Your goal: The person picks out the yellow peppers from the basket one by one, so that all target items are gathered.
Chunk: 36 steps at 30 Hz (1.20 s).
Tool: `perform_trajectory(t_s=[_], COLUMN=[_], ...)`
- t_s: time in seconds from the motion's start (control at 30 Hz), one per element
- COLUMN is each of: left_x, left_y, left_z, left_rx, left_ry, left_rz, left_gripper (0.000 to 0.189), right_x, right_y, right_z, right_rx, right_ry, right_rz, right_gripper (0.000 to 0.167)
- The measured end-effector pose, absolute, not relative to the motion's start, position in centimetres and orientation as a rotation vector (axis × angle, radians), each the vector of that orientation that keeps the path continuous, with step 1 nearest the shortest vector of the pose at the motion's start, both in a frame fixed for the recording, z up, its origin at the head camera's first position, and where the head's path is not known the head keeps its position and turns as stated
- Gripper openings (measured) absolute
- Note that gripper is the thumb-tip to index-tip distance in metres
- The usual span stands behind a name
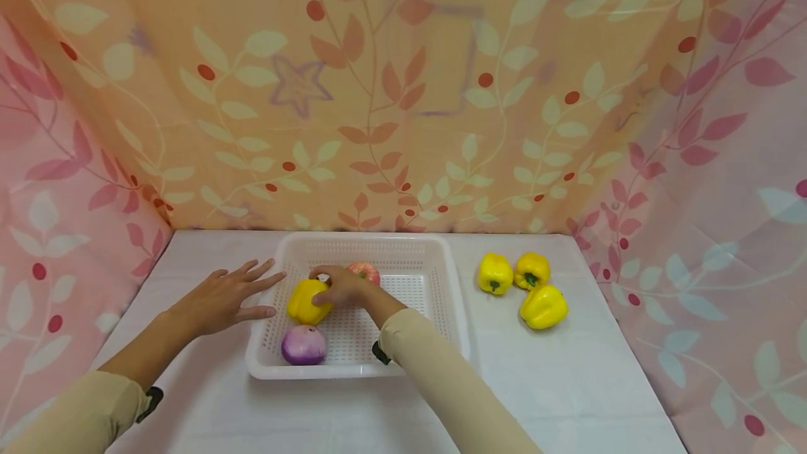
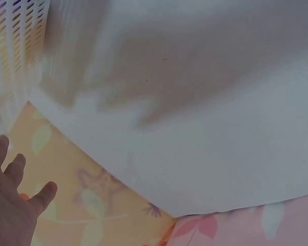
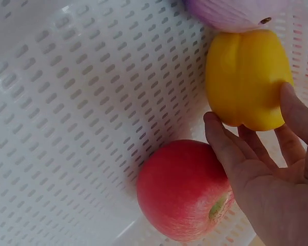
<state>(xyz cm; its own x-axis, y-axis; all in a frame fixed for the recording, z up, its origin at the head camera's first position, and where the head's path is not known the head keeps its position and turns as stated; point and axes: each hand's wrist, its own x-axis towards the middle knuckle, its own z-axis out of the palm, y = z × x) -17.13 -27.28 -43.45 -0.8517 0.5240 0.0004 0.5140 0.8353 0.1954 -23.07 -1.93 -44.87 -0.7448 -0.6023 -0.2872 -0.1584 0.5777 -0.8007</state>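
Observation:
My right hand (image 1: 343, 286) reaches into a white perforated plastic basket (image 1: 267, 363) and holds a yellow bell pepper (image 1: 307, 302) at one end. In the right wrist view, the thumb lies on one side of this pepper (image 3: 246, 77) and the fingertips (image 3: 213, 120) are at its lower edge. A red apple (image 3: 182, 187) sits beside those fingers; the hand partly hides it in the head view. On the pepper's other side lies a round purple-and-white vegetable (image 1: 304, 345). My left hand (image 1: 230, 298), fingers spread, is at the basket's left rim, holding nothing.
Several yellow bell peppers, one of them nearest the front (image 1: 544, 307), lie grouped on the white tabletop (image 1: 536, 384), right of the basket. Leaf-patterned cloth (image 1: 378, 90) hangs behind the table and along both sides.

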Motion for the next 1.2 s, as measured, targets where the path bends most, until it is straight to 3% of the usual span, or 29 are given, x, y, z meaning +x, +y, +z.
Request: perform_trajectory(t_s=[0.13, 0.53, 0.8, 1.03, 1.2], left_x=[-17.2, -17.2, -17.1, -17.0, -17.0], left_y=[-27.3, -27.0, -26.9, -27.2, -27.0], left_z=[-43.3, -43.0, -42.7, -43.0, -43.2], left_rx=[0.866, 0.85, 0.834, 0.871, 0.879], left_ry=[2.968, 2.96, 2.954, 2.979, 2.976], left_rz=[0.279, 0.264, 0.245, 0.23, 0.239], left_gripper=[0.073, 0.073, 0.072, 0.072, 0.072], right_x=[-23.1, -23.3, -24.3, -25.2, -25.1], right_y=[-1.9, -1.2, 0.6, 5.3, 11.4], right_z=[-44.6, -44.3, -41.7, -38.2, -35.9], right_rx=[-0.599, -0.615, -0.687, -0.721, -0.703], right_ry=[2.292, 2.2, 2.214, 2.191, 2.261], right_rz=[-1.085, -1.195, -1.213, -1.279, -1.274], right_gripper=[0.035, 0.033, 0.033, 0.037, 0.039])
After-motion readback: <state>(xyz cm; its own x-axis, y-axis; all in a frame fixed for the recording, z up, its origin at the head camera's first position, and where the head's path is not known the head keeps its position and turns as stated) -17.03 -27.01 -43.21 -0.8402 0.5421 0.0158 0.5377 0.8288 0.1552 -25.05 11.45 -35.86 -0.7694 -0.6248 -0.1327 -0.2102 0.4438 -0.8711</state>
